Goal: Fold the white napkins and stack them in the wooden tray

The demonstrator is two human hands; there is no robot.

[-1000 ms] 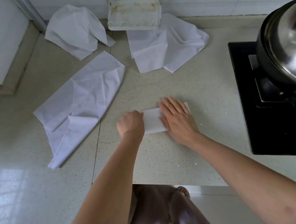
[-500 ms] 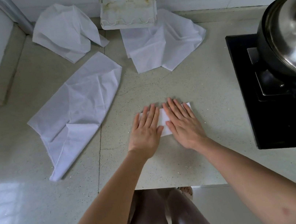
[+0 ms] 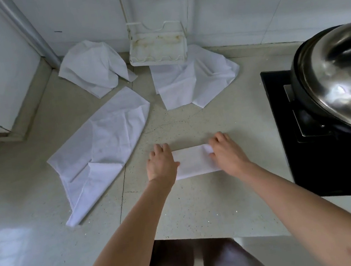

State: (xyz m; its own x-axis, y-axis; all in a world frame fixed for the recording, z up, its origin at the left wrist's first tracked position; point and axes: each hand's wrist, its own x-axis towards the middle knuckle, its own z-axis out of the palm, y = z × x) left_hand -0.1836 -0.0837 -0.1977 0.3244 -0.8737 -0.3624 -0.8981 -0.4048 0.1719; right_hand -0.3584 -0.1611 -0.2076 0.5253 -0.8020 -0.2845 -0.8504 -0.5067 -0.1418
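Hands (image 3: pixel 162 162) astride folded napkin (image 3: pixel 193 161) (countertop)

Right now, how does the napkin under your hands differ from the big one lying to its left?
The folded napkin is a compact, flat rectangle; the unfolded napkin is spread wide and creased. The left hand and right hand grip the folded napkin's ends; nothing touches the unfolded napkin. Both are white and lie on the countertop.

Speckled beige countertop (image 3: pixel 204 208) with four white napkins (image 3: pixel 107 143), white rack (image 3: pixel 158 53), black hob (image 3: pixel 325 167).
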